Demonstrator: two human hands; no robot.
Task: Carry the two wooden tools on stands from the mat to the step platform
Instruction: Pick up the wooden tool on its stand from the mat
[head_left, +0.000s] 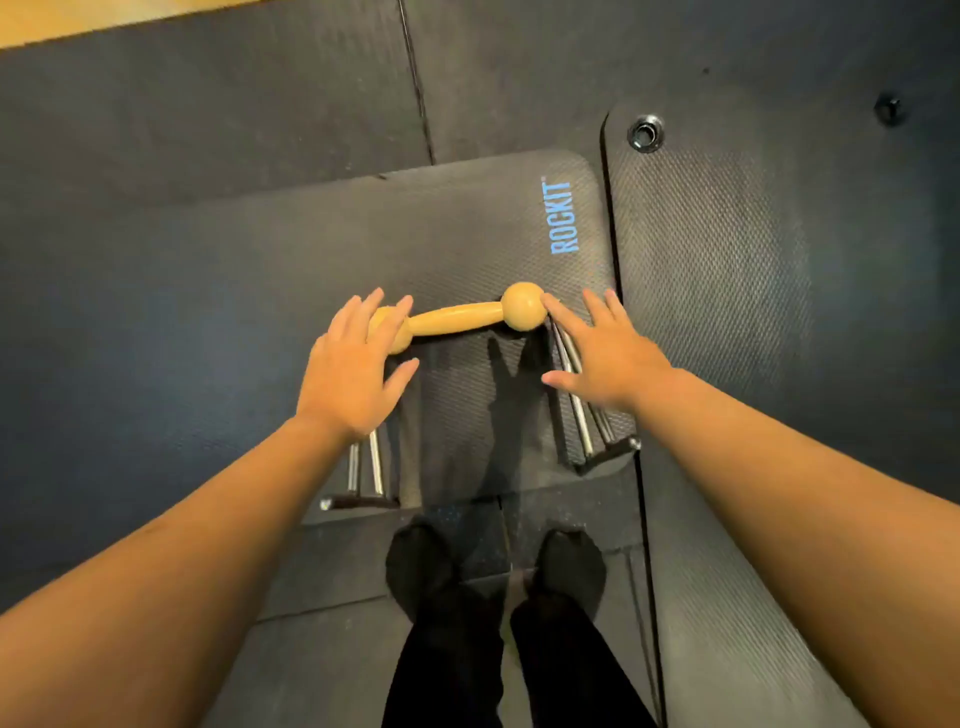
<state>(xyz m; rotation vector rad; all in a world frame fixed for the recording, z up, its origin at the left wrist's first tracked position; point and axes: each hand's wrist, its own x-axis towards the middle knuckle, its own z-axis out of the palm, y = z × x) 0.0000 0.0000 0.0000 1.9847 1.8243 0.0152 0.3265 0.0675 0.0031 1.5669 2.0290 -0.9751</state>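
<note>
Neither hand holds anything: both are spread wide, fingers straight. The left hand (353, 364) lies over the left ball end of the wooden tool (457, 317), its fingers across that knob; whether they press on it or hover just above cannot be told. The right hand (602, 353) reaches in from the other side, its index fingertip at the right ball end, touching or nearly so.

Nearest of all, below the wooden tool in the view, are the person's two feet in dark socks (493, 566), standing on the dark floor just short of the mat's edge. Just beyond the feet, the metal stand (363, 483) shows its chrome legs and dark foot bars under each hand, resting on the mat (208, 291). The wooden tool sits crosswise on top of this stand, a pale handle with a round knob at each end, over the near part of the mat. Only one such tool is visible.

Past the tool, the mat bears the blue word ROCKIT (563, 218). To the tool's right lies a second dark mat (717, 249) with a metal eyelet (645, 134) at its far corner. Farthest off, up and left of the tool, a strip of wooden floor (78, 21) shows.
</note>
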